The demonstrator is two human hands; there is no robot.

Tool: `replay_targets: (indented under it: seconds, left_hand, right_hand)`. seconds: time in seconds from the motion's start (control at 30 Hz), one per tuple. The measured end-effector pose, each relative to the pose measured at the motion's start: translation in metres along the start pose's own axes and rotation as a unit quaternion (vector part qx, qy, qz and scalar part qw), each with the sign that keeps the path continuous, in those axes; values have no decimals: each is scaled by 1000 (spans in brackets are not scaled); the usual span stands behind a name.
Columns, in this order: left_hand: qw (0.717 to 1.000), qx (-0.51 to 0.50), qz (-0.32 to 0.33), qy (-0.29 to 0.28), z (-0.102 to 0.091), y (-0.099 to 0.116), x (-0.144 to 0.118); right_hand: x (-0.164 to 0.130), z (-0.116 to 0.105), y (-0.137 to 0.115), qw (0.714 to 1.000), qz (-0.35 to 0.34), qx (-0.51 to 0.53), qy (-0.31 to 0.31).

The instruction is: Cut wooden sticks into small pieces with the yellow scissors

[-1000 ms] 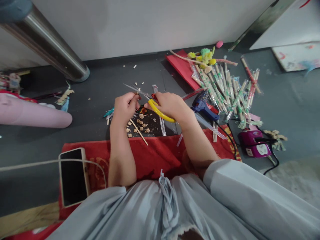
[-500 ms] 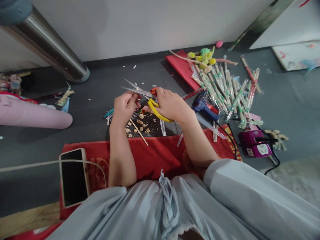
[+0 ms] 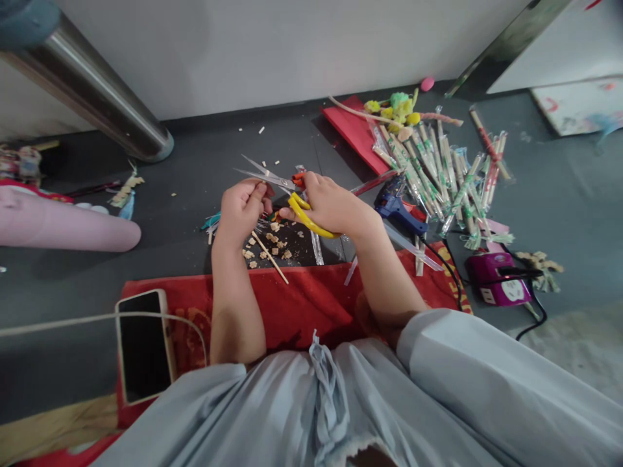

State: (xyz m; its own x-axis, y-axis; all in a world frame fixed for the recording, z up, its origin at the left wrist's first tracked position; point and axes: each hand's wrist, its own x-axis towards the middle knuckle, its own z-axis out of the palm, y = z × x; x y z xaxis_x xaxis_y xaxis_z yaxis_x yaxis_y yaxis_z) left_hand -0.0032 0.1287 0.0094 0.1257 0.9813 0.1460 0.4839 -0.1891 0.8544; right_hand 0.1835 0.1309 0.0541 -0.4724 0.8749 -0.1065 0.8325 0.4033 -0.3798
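Note:
My right hand (image 3: 329, 204) is closed round the yellow handles of a pair of scissors (image 3: 311, 217). The blades stand slightly apart and point left, just above my left fingertips. My left hand (image 3: 243, 209) is closed in a pinch; what it holds is too small and hidden to make out. Beneath both hands lie small cut wooden pieces (image 3: 277, 245), crumbs and a thin wooden stick (image 3: 270, 258). A bundle of teal strands (image 3: 211, 222) shows beside my left wrist. Something orange-red (image 3: 298, 178) sits by my right fingers.
Many wrapped chopsticks (image 3: 445, 168) are piled at right, near a blue glue gun (image 3: 399, 211) and a purple power socket (image 3: 499, 279) with black cords. A phone (image 3: 145, 344) with a white cable lies on the red cloth (image 3: 302, 305). A pink bottle (image 3: 73, 217) lies at left.
Almost nothing differs. Both hands and the scissors stay in the same place, with the view shifted very slightly.

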Motion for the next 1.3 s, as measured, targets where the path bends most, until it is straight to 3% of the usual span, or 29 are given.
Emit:
replay_targets:
  seconds: [0.33, 0.67, 1.03, 1.3]
  left_hand:
    - [999, -26, 2, 23, 4, -3, 1]
    - [1000, -4, -8, 15, 4, -1, 2]
    - [995, -89, -38, -11, 6, -2, 2]
    - [996, -77, -44, -12, 6, 0, 2]
  right_hand:
    - [3, -1, 1, 1000, 9, -10, -14]
    - [4, -1, 2, 1000, 8, -8, -12]
    - [3, -3, 1, 999, 8, -17, -27]
    - [3, -2, 2, 1000, 5, -14, -21]
